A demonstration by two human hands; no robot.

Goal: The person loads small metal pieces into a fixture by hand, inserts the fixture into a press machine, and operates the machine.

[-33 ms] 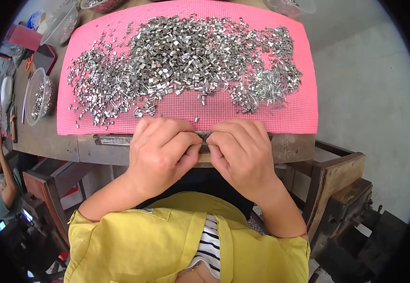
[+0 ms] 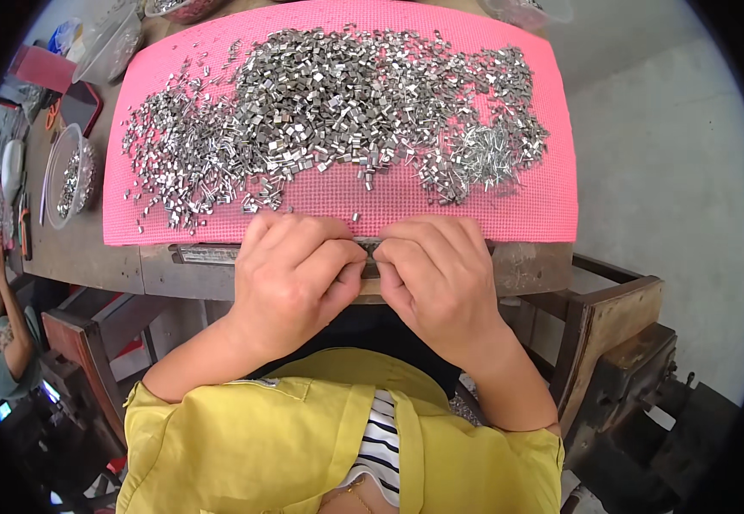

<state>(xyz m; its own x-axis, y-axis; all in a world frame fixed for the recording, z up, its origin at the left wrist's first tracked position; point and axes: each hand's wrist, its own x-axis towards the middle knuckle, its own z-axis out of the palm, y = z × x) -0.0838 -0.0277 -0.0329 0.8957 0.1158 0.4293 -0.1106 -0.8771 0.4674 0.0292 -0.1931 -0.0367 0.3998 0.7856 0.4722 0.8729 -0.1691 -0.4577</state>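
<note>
Head view: your left hand (image 2: 290, 278) and right hand (image 2: 436, 274) pinch a small metal part (image 2: 368, 248) together; keep fingertips tight, the clip pile (image 2: 329, 111) lies just ahead on the pink mat (image 2: 475, 218).

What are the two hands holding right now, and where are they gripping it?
The left hand and right hand pinch something small between their fingertips, at the pink mat's near edge. The fingers hide it, so the thing and grip cannot be told.

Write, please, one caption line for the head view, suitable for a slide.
Both hands, left hand and right hand, pinch a small metal piece at the edge of a pink mat covered with metal clips.
</note>
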